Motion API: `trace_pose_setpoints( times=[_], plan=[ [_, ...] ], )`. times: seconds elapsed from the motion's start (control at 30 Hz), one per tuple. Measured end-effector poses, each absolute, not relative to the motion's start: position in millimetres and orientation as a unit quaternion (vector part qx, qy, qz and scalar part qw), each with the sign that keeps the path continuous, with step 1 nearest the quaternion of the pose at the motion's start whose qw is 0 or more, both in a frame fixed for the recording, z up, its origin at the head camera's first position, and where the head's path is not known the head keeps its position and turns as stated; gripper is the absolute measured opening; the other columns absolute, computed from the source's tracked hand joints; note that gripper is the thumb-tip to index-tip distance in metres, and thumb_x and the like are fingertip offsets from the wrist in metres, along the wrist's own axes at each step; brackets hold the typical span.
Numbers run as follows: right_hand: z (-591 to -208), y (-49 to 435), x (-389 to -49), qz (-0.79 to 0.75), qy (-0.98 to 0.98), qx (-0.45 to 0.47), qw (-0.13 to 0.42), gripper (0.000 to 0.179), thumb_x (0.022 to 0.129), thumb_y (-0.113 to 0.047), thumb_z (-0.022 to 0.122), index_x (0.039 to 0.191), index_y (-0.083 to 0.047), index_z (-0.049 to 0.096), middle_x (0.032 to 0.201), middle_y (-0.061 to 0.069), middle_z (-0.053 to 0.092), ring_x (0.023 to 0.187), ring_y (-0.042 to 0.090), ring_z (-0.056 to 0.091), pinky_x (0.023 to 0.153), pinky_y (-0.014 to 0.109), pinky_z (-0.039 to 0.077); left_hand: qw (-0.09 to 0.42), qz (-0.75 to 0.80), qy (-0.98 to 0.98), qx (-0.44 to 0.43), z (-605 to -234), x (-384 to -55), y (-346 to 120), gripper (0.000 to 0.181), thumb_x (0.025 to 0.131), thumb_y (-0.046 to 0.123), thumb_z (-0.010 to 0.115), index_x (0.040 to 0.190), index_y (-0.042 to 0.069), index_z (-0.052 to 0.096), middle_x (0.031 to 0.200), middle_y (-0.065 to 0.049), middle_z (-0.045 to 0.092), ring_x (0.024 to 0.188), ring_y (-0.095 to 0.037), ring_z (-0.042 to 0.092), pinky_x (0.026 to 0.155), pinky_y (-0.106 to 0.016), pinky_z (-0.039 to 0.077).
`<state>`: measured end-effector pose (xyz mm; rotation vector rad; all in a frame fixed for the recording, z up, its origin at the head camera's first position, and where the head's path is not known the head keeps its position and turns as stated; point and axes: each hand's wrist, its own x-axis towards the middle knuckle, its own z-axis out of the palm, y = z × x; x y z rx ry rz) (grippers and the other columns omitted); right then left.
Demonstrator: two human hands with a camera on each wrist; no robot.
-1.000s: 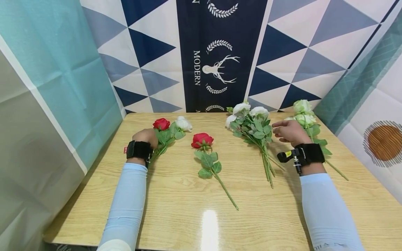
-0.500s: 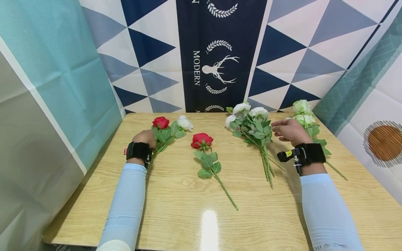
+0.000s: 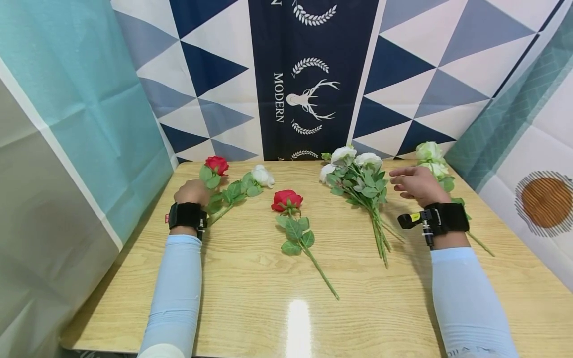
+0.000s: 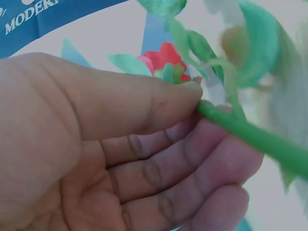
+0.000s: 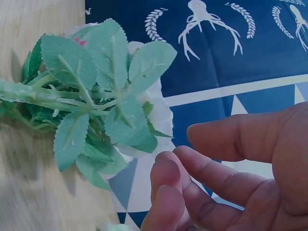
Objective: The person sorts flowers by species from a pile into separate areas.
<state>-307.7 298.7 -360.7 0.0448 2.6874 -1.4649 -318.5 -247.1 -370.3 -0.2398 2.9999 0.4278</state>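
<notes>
My left hand (image 3: 192, 193) pinches the green stem (image 4: 262, 137) of a red rose (image 3: 217, 165) between thumb and fingers, at the table's back left. Beside it lies a white flower (image 3: 262, 176) with green leaves, its stem reaching toward the hand. My right hand (image 3: 416, 184) hovers with loosely bent fingers and holds nothing. Just to its left lies a bunch of white flowers (image 3: 369, 160), whose leaves (image 5: 127, 120) fill much of the right wrist view. Pale green flowers (image 3: 431, 154) lie behind and to the right of that hand, partly covered by it.
A second red rose (image 3: 287, 200) lies in the middle of the wooden table (image 3: 250, 288), stem slanting toward the front right. A patterned cloth (image 3: 309, 49) hangs along the table's back edge, with more cloth (image 3: 85, 114) at the left side.
My left hand has moved left with the red rose, drawing it away from the white flower, which stays in place. The right hand stays nearly where it was.
</notes>
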Motion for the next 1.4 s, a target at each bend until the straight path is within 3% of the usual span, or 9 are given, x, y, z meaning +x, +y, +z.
trace_pose_setpoints(
  times=[0.13, 0.3, 0.47, 0.67, 0.8, 0.97, 1.1, 1.23, 1.4],
  plan=[
    [-357.7, 299.6, -305.3, -0.484, 0.874, 0.017, 0.039, 0.046, 0.098, -0.027, 0.05, 0.136, -0.002, 0.044, 0.133, 0.015, 0.043, 0.1, 0.022, 0.054, 0.08, 0.034, 0.048, 0.027, 0.144, 0.983, -0.11, -364.7, -315.0, -250.7, 0.023, 0.09, 0.014, 0.047, 0.099, 0.0, 0.063, 0.103, -0.025, 0.06, 0.083, -0.036, 0.058, 0.064, -0.046, 0.047],
    [-354.2, 300.9, -303.5, -0.482, 0.875, 0.012, 0.035, 0.046, 0.098, -0.03, 0.05, 0.135, -0.002, 0.044, 0.132, 0.016, 0.044, 0.108, 0.029, 0.052, 0.083, 0.036, 0.048, -0.024, 0.156, 0.975, -0.157, -360.3, -313.2, -252.2, 0.032, 0.084, 0.021, 0.059, 0.107, -0.001, 0.064, 0.109, -0.026, 0.061, 0.089, -0.039, 0.06, 0.064, -0.048, 0.049],
    [-352.8, 300.5, -302.8, -0.478, 0.877, 0.012, 0.031, 0.048, 0.097, -0.034, 0.052, 0.135, -0.004, 0.046, 0.132, 0.015, 0.045, 0.106, 0.026, 0.053, 0.085, 0.039, 0.047, -0.077, 0.188, 0.963, -0.179, -357.1, -311.7, -251.6, 0.019, 0.084, 0.017, 0.061, 0.093, 0.001, 0.065, 0.099, -0.024, 0.064, 0.085, -0.039, 0.061, 0.061, -0.048, 0.049],
    [-350.0, 300.5, -301.5, -0.466, 0.885, 0.015, 0.008, 0.049, 0.096, -0.038, 0.054, 0.132, -0.006, 0.048, 0.127, 0.013, 0.049, 0.099, 0.021, 0.056, 0.075, 0.031, 0.05, -0.127, 0.208, 0.956, -0.164, -350.2, -309.7, -249.3, 0.009, 0.087, 0.012, 0.056, 0.087, 0.003, 0.057, 0.095, -0.024, 0.062, 0.084, -0.043, 0.059, 0.065, -0.052, 0.047],
    [-347.0, 299.2, -299.0, -0.461, 0.887, 0.008, -0.003, 0.051, 0.095, -0.042, 0.054, 0.131, -0.006, 0.049, 0.124, 0.013, 0.05, 0.093, 0.015, 0.058, 0.073, 0.029, 0.05, -0.151, 0.202, 0.956, -0.15, -344.0, -306.8, -246.0, 0.014, 0.09, 0.01, 0.049, 0.079, 0.004, 0.055, 0.088, -0.023, 0.062, 0.077, -0.042, 0.059, 0.056, -0.048, 0.045],
    [-341.7, 295.1, -294.4, -0.455, 0.89, -0.003, -0.008, 0.056, 0.095, -0.046, 0.052, 0.134, -0.006, 0.047, 0.129, 0.015, 0.049, 0.101, 0.02, 0.057, 0.073, 0.028, 0.05, -0.173, 0.19, 0.959, -0.119, -333.2, -301.9, -236.1, 0.025, 0.089, 0.009, 0.044, 0.066, 0.006, 0.052, 0.077, -0.02, 0.059, 0.069, -0.038, 0.058, 0.05, -0.046, 0.043],
    [-334.8, 287.4, -288.2, -0.449, 0.893, -0.019, -0.021, 0.054, 0.096, -0.044, 0.051, 0.133, -0.006, 0.048, 0.127, 0.016, 0.05, 0.103, 0.024, 0.056, 0.073, 0.026, 0.05, -0.201, 0.2, 0.956, -0.072, -325.0, -298.6, -221.3, 0.035, 0.092, 0.014, 0.045, 0.057, 0.009, 0.045, 0.057, -0.008, 0.045, 0.054, -0.029, 0.051, 0.044, -0.041, 0.038],
    [-324.6, 274.6, -278.9, -0.438, 0.897, -0.043, -0.044, 0.052, 0.096, -0.043, 0.052, 0.131, -0.004, 0.05, 0.122, 0.016, 0.053, 0.1, 0.026, 0.056, 0.075, 0.03, 0.049, -0.227, 0.231, 0.946, -0.009, -320.3, -294.4, -204.1, 0.043, 0.095, 0.015, 0.046, 0.053, 0.012, 0.036, 0.049, 0.0, 0.025, 0.042, -0.019, 0.033, 0.041, -0.032, 0.028],
    [-313.3, 257.6, -268.0, -0.413, 0.905, -0.071, -0.065, 0.053, 0.095, -0.045, 0.053, 0.129, -0.005, 0.052, 0.115, 0.017, 0.057, 0.094, 0.025, 0.057, 0.073, 0.032, 0.048, -0.25, 0.247, 0.935, 0.045, -315.5, -287.8, -182.7, 0.042, 0.097, 0.015, 0.05, 0.057, 0.012, 0.035, 0.05, 0.0, 0.025, 0.043, -0.018, 0.031, 0.045, -0.03, 0.026]
  ],
)
